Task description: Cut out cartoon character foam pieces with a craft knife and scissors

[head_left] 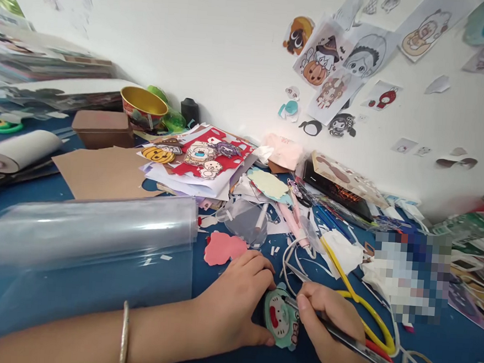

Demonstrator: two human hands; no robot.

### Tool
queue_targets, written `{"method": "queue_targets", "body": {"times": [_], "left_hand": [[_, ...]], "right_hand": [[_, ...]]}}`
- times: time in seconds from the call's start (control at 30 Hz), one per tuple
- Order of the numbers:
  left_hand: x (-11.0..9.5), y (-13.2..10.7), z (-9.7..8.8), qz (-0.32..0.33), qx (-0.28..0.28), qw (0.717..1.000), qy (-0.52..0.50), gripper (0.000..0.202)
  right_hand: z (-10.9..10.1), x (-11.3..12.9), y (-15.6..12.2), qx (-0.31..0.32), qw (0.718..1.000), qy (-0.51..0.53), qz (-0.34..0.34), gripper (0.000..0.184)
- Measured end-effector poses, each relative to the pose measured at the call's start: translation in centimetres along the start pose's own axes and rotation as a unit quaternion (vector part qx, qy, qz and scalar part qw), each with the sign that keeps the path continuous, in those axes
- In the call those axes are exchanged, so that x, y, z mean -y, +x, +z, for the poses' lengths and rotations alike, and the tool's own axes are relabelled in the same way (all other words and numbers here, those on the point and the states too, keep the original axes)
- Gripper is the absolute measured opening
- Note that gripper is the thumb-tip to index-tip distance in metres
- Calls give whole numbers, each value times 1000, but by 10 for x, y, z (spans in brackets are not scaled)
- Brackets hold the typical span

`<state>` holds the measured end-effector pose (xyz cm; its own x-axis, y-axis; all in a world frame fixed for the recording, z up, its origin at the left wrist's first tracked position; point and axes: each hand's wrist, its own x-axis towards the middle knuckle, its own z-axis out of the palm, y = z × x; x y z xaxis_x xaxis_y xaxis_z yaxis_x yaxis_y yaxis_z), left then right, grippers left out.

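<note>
My left hand [233, 300] rests on the blue table [38, 189] with curled fingers pressing the left edge of a small teal cartoon cut-out [281, 320]. My right hand [331, 331] grips a clear pen [359, 344] in a writing pinch, and the pen tip touches the top of the cut-out. A silver bangle [124, 336] circles my left wrist. A pink paper shape [223, 247] lies just beyond my left fingers.
A roll of clear plastic film [89, 229] lies to the left. Yellow-handled scissors [361, 303] sit to the right. A pile of cartoon paper cut-outs [202, 159], a brown box [101, 128] and a gold cup [143, 107] stand behind. Drawings [328, 66] cover the wall.
</note>
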<state>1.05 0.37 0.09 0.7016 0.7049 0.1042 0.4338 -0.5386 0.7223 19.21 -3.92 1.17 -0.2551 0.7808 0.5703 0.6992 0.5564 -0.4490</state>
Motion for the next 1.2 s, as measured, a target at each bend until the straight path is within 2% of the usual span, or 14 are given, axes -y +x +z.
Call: {"method": "queue_targets", "body": {"times": [0.37, 0.77, 0.9, 0.97, 1.13, 1.2], "left_hand": [[-2, 2, 0, -6, 6, 1000, 18, 61], [-1, 2, 1, -21, 9, 999, 45, 58], [-4, 1, 0, -33, 16, 999, 38, 57], [-6, 1, -2, -38, 20, 999, 34, 62], [-9, 2, -4, -18, 32, 998, 48, 90], [-8, 2, -3, -5, 41, 997, 58, 87]], "right_hand": [[5, 7, 2, -14, 998, -26, -53, 28], [7, 3, 0, -10, 998, -41, -41, 28], [8, 3, 0, -9, 999, -17, -28, 28], [8, 3, 0, -1, 1000, -5, -22, 27], [6, 3, 1, 14, 1000, 22, -13, 26], [5, 4, 1, 17, 999, 42, -10, 26]]}}
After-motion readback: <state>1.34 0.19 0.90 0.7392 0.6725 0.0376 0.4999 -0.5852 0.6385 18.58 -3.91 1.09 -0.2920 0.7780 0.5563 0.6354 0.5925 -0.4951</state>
